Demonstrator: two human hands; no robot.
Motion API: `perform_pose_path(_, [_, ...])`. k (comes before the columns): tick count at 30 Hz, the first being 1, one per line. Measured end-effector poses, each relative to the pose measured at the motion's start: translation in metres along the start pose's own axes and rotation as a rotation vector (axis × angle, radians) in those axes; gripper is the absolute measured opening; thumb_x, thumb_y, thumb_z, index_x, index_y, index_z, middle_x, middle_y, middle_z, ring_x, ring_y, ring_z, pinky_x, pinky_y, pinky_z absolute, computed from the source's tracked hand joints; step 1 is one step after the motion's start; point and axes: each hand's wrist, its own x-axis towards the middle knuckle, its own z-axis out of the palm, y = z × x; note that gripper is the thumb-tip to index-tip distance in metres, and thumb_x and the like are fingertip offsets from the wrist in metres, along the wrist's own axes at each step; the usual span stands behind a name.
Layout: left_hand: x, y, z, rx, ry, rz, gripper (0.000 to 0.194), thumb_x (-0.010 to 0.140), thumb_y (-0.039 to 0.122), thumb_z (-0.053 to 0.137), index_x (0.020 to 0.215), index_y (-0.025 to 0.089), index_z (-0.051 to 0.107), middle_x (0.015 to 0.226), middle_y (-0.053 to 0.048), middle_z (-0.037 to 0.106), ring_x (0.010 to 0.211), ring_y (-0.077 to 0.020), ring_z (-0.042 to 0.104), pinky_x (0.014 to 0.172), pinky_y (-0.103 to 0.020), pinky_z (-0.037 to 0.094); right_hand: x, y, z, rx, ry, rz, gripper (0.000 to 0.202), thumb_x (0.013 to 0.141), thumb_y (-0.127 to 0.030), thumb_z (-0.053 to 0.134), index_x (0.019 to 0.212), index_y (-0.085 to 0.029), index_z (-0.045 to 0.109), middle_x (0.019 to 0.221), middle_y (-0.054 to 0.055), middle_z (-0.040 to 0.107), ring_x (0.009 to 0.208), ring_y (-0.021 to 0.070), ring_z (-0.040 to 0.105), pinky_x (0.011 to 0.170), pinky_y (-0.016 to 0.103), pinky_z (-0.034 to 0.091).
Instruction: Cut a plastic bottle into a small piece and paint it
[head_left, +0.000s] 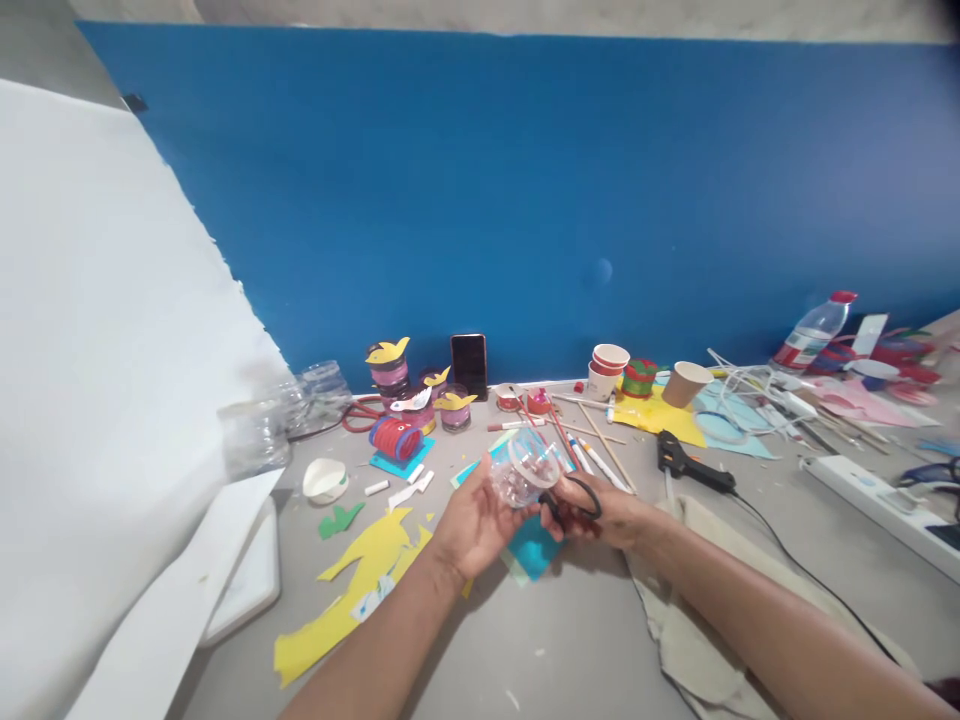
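Note:
My left hand (pixel 474 520) is wrapped round a clear plastic bottle piece (pixel 523 466), a cut section with an open round end facing right. In my right hand (pixel 600 512) is a pair of scissors (pixel 585 492) with black handles. The scissors touch or nearly touch the lower right of the plastic piece; their blades are hidden behind it and my fingers. Under both hands lies a blue sheet (pixel 535 548) on the table.
Yellow paper scraps (pixel 367 570) lie left of my hands. A glue gun (pixel 694 466) and a beige cloth (pixel 720 590) are at right, near a power strip (pixel 885 510). Paper cups (pixel 609 372), a phone (pixel 469 366) and decorated pots (pixel 388 375) stand along the blue wall.

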Motion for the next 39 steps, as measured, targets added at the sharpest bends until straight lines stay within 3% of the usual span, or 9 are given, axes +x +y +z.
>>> perform_pose_path(7, [0.003,0.0,-0.001,-0.01,0.053,0.02,0.031,0.099,0.038,0.062,0.105,0.01,0.074,0.09,-0.012,0.08,0.07,-0.0204,0.072,0.069,-0.031,0.058,0.004,0.007,-0.004,0.147,-0.109,0.034,0.076,0.071,-0.082,0.075,0.097,-0.011,0.073,0.083,0.008,0.07,0.062,0.0096,0.05,0.047,0.018,0.037])
perform_pose_path(14, [0.002,0.002,0.001,-0.011,0.107,0.008,0.033,0.097,0.04,0.062,0.099,0.009,0.074,0.085,-0.013,0.079,0.061,-0.0208,0.068,0.067,-0.035,0.058,0.012,0.014,-0.008,0.242,-0.221,0.024,0.09,0.058,-0.085,0.081,0.106,-0.009,0.074,0.097,0.015,0.075,0.068,0.0126,0.061,0.06,0.024,0.051])
perform_pose_path(18, [0.001,0.006,0.009,-0.062,0.224,0.065,0.032,0.101,0.036,0.055,0.101,0.011,0.074,0.088,-0.011,0.08,0.073,-0.0224,0.074,0.072,-0.034,0.06,0.014,0.011,-0.006,0.222,-0.163,0.001,0.083,0.062,-0.083,0.081,0.099,-0.009,0.075,0.098,0.015,0.076,0.065,0.0114,0.061,0.06,0.024,0.05])
perform_pose_path(23, [-0.003,0.011,0.022,-0.077,0.358,0.114,0.042,0.105,0.041,0.044,0.097,0.013,0.075,0.086,-0.011,0.08,0.076,-0.0247,0.077,0.065,-0.034,0.062,0.014,0.003,-0.007,0.154,0.009,-0.05,0.061,0.069,-0.069,0.087,0.086,-0.012,0.075,0.086,0.006,0.075,0.058,0.0073,0.055,0.056,0.021,0.045])
perform_pose_path(27, [-0.005,0.01,0.027,-0.091,0.378,0.095,0.043,0.102,0.045,0.052,0.089,0.012,0.076,0.084,-0.013,0.08,0.077,-0.0257,0.077,0.064,-0.033,0.063,0.01,-0.001,-0.016,0.163,-0.066,-0.035,0.064,0.065,-0.07,0.088,0.089,-0.012,0.077,0.089,0.007,0.077,0.062,0.0097,0.06,0.06,0.023,0.049])
perform_pose_path(30, [-0.006,0.012,0.023,-0.114,0.392,0.134,0.044,0.099,0.051,0.057,0.085,0.014,0.077,0.083,-0.012,0.081,0.078,-0.0261,0.077,0.069,-0.035,0.065,0.008,-0.002,-0.023,0.184,-0.151,-0.008,0.075,0.056,-0.068,0.093,0.103,-0.012,0.078,0.098,0.009,0.078,0.073,0.0142,0.068,0.067,0.025,0.053])
perform_pose_path(32, [-0.006,0.015,0.019,-0.104,0.39,0.154,0.043,0.095,0.054,0.062,0.086,0.015,0.079,0.085,-0.011,0.081,0.084,-0.0276,0.078,0.078,-0.038,0.066,0.006,-0.003,-0.024,0.168,-0.131,-0.015,0.071,0.06,-0.065,0.094,0.107,-0.014,0.077,0.095,0.007,0.077,0.073,0.0132,0.067,0.066,0.024,0.053])
perform_pose_path(35, [-0.01,0.015,0.014,-0.051,0.324,0.14,0.041,0.084,0.055,0.077,0.087,0.015,0.081,0.091,-0.011,0.083,0.092,-0.0289,0.079,0.086,-0.037,0.066,0.004,-0.006,-0.021,0.129,-0.082,-0.029,0.047,0.075,-0.055,0.088,0.094,-0.014,0.076,0.081,0.003,0.074,0.066,0.009,0.06,0.058,0.018,0.047])
perform_pose_path(39, [-0.019,0.01,0.011,0.0,0.24,0.111,0.043,0.071,0.054,0.089,0.088,0.015,0.084,0.093,-0.009,0.084,0.089,-0.0248,0.079,0.085,-0.028,0.065,0.002,-0.007,-0.011,0.155,-0.217,0.024,0.041,0.086,-0.052,0.078,0.086,-0.012,0.076,0.078,0.005,0.074,0.064,0.0092,0.061,0.057,0.018,0.048])
